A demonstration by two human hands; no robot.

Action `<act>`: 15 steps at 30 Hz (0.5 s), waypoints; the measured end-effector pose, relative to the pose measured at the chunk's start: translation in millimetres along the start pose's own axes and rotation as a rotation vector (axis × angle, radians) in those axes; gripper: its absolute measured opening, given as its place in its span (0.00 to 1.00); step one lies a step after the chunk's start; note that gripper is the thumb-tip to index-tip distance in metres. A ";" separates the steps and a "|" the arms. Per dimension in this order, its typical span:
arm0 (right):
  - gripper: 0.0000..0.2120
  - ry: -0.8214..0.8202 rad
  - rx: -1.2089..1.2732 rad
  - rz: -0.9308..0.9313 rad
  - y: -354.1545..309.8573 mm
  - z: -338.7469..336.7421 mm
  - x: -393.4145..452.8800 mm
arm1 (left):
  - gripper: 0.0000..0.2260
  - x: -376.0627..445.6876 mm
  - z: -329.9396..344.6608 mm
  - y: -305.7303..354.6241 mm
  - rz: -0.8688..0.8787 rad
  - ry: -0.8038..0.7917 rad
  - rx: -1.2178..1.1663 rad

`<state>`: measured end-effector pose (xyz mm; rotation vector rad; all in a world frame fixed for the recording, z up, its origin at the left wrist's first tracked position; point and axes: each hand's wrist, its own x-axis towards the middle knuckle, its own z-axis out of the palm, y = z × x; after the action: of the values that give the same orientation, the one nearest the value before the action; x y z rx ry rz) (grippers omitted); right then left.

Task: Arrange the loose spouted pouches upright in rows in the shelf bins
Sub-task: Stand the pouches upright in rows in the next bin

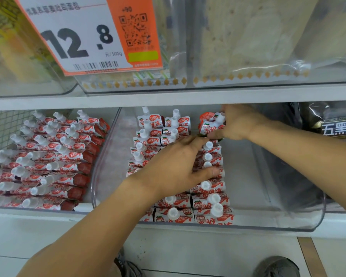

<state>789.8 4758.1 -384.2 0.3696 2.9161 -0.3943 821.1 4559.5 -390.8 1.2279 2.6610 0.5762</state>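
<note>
Right hand: the right hand, at the back of the clear plastic shelf bin, has its fingers curled round a small bunch of red-and-white spouted pouches with white caps.
Left hand: the left hand lies flat, fingers straight and holding nothing, pressing on the upright pouch rows in that bin.
Left bin: the neighbouring bin's pouches lean in rows.
Above: an orange-and-white price tag hangs over the white shelf edge.
</note>
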 end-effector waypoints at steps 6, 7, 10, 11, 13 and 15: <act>0.32 -0.025 0.189 -0.018 5.4 -10.1 3.3 | 0.26 -18.0 -3.8 -0.9 -0.004 -0.006 0.013; 0.31 -0.020 0.198 -0.029 4.9 -10.0 4.0 | 0.25 -18.9 -4.2 -0.7 -0.002 -0.009 0.015; 0.26 0.003 0.220 -0.040 1.9 -6.3 5.6 | 0.23 -20.0 -4.7 1.4 -0.007 -0.022 0.021; 0.25 0.024 0.194 -0.049 0.3 -4.6 6.1 | 0.24 -20.3 -5.2 2.8 -0.007 -0.027 0.024; 0.24 0.065 0.123 -0.058 -3.6 -0.8 7.6 | 0.26 -21.0 -6.9 5.6 0.000 -0.036 0.031; 0.24 0.088 0.080 -0.058 -7.5 1.5 9.2 | 0.29 -21.5 -7.8 6.8 0.011 -0.045 0.032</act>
<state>779.2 4752.7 -385.7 0.3213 3.0089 -0.5180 837.7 4545.0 -381.3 1.2498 2.6382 0.5030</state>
